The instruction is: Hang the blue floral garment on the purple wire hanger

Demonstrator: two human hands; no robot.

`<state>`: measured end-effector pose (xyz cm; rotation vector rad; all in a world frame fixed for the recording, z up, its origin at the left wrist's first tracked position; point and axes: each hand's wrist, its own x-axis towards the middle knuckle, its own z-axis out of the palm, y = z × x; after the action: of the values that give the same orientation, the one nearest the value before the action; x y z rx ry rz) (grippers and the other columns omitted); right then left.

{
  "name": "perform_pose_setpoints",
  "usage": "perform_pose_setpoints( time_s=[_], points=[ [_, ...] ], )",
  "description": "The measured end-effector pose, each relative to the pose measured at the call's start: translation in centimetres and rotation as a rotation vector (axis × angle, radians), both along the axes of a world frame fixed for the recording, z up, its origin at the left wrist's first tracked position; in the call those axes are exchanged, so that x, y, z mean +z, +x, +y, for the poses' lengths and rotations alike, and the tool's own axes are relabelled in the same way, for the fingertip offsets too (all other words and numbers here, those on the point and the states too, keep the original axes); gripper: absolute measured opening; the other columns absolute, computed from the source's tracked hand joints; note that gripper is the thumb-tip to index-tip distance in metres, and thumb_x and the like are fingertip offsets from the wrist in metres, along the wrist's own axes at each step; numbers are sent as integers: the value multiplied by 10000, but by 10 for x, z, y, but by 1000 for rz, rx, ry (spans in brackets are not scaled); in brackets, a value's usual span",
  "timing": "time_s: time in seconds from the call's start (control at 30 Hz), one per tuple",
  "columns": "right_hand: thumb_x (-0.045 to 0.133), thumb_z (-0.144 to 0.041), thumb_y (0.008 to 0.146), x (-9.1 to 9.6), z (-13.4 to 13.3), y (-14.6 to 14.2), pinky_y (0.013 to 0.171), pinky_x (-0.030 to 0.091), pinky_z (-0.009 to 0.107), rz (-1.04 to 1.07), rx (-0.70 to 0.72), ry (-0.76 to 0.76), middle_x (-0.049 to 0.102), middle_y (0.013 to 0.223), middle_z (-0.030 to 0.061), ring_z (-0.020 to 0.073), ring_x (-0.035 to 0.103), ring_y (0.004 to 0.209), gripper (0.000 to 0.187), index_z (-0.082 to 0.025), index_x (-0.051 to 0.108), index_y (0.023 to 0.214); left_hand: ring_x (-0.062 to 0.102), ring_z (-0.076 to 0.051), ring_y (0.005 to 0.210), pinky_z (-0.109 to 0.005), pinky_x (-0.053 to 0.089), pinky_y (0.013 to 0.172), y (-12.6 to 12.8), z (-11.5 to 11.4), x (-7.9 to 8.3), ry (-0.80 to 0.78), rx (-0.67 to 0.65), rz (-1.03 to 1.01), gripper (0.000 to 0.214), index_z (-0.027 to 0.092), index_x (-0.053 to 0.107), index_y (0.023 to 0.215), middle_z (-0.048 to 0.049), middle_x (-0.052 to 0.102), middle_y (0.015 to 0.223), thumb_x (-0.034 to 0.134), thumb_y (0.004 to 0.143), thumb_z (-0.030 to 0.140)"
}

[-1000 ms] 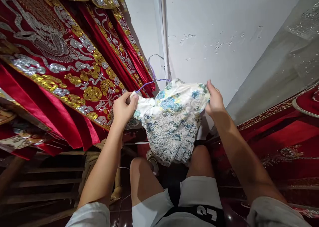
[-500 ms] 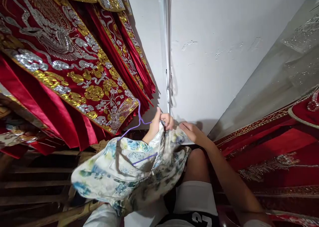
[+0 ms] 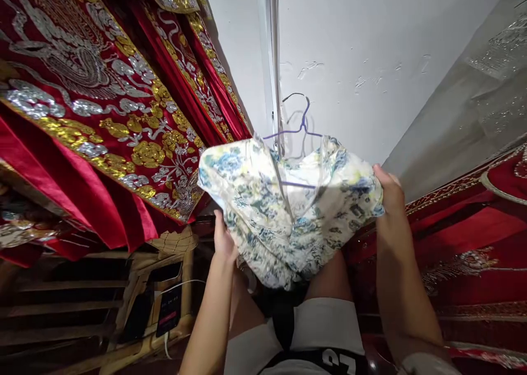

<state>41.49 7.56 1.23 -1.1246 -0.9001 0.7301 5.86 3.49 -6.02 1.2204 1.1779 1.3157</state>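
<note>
We see the garment (image 3: 259, 199) white with blue, green and yellow florals | its hanger (image 3: 303, 127) purple | the drapery (image 3: 123, 108) red with gold and silver flowers | our shorts (image 3: 327, 323) pale grey and black | the wall (image 3: 346, 117) white

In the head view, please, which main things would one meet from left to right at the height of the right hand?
Red embroidered cloth, floral garment, right hand, red fabric at the right side.
</note>
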Motion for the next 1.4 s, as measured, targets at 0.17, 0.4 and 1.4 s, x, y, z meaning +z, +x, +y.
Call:
perform_pose_setpoints(
  time_s=[0.17, 0.4, 1.4],
  points=[
    [776, -649, 712, 1, 18, -27, 627, 578, 352, 17, 4, -30, 651, 750, 34, 261, 698, 778, 472, -222, 647, 867, 643, -376, 1271, -492, 528, 1083, -13, -23, -21, -146, 186, -68, 931, 191, 621, 1342, -156, 718, 1288, 714, 668, 826],
    [736, -687, 733, -38, -12, -30, 647, 564, 355, 48, 116, -133, 684, 756, 40, 272, 701, 816, 482, -224, 664, 846, 527, -354, 1417, -480, 396, 1221, -3, -50, -46, -170, 204, -142, 820, 210, 607, 1358, -141, 656, 1407, 851, 670, 584],
    [576, -663, 860, -134, -79, -163, 515, 360, 276, 38, 746, -331, 478, 563, -33, 140, 455, 531, 456, -242, 493, 704, 549, -336, 1393, -468, 381, 1217, 29, -67, -53, -252, 178, -287, 829, 222, 582, 1431, -139, 622, 1455, 887, 697, 456]
  ],
)
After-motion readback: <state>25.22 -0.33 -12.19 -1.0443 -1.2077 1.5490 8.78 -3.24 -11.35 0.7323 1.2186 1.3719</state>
